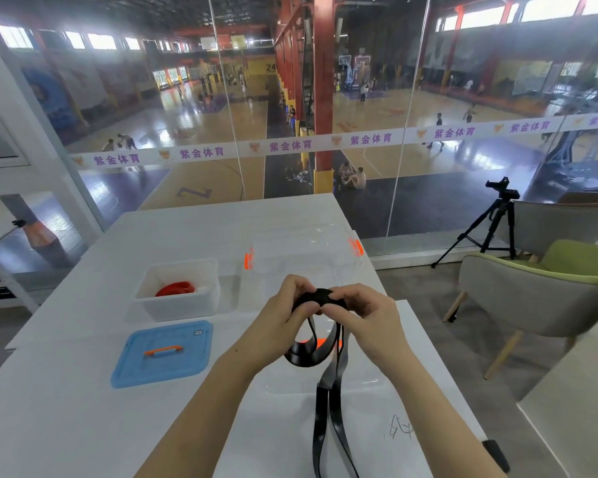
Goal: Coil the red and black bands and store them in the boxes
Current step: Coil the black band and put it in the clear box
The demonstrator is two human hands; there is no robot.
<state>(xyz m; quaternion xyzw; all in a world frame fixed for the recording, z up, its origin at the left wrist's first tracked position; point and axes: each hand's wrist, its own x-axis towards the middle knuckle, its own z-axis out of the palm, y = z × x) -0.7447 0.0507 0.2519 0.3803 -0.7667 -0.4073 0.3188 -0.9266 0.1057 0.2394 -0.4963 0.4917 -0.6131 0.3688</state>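
Both hands hold the black band [325,391] above the white table [66,408]. My left hand [283,307] and my right hand [366,310] pinch its partly coiled top end between them, fingers curled round it. The rest of the band hangs down in loops and a long tail towards the table's near edge. The red band [175,289] lies coiled inside a white open box [176,305] to the left. A clear box with orange clips [256,260] stands behind my hands.
A blue lid with an orange handle [163,353] lies flat in front of the white box. A clear lid [325,384] lies under the hanging band. A chair [532,291] and a tripod [491,222] stand to the right, before a glass wall.
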